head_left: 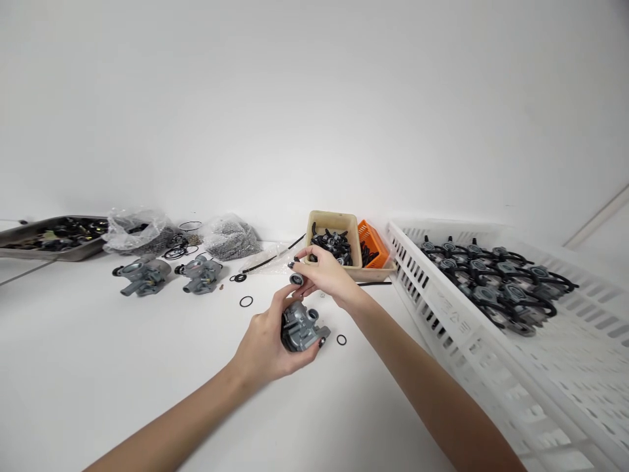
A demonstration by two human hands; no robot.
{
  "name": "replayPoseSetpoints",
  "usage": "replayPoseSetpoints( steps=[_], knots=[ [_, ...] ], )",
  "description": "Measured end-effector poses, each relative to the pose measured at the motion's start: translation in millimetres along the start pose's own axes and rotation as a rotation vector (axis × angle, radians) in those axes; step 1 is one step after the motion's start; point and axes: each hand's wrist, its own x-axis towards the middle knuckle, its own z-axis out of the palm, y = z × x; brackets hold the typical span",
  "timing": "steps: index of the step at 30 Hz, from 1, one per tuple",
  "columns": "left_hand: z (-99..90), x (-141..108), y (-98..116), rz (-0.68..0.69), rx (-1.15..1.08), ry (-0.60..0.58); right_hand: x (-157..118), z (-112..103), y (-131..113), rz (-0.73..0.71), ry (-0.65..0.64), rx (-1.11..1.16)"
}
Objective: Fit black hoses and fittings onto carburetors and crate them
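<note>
The left hand (263,344) curls firmly around a gray metal carburetor (301,330), held above the white counter (147,367), while the right hand (327,274) pinches a small dark round part (296,279) in a narrow grip.

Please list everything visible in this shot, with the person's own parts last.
table: 1, white, under everything
metal tray: 1, grey, far left, holding black parts
plastic bags: 2, clear, back left, holding small dark and grey parts
carburetors: 2, grey, on the table left of the hands
O-rings: several, black, scattered on the table
beige tray: 1, beige, back centre, holding black fittings
basket: 1, orange, behind the beige tray
crate: 1, white, right, holding about a dozen grey units with black hoses
held carburetor: 1, grey, in the left hand
small round part: 1, dark, between the hands
left hand: gripping the held carburetor
right hand: fingertips at the small round part
</note>
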Motion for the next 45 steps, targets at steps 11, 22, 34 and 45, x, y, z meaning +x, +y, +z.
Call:
replayPoseSetpoints(
  steps=[11, 22, 34, 45],
  knots=[
    [-0.1, 0.5, 2.1, -0.039, 0.004, -0.022, -1.2, 1.7, -1.6, -0.023, 0.033, -0.018],
    [-1.3, 1.1, 1.1, -0.049, 0.014, 0.004, 8.1, -7.5, 6.9, 0.028, 0.026, 0.049],
    [-2.2, 3.9, -3.1, -0.059, 0.115, -0.014, 0.7, -4.1, 1.1, 0.044, 0.028, -0.072],
    [-4.8, 8.7, -3.3, -0.056, 0.258, 0.008, 4.9, -7.4, 7.6, 0.061, 0.018, -0.075]
  ],
)
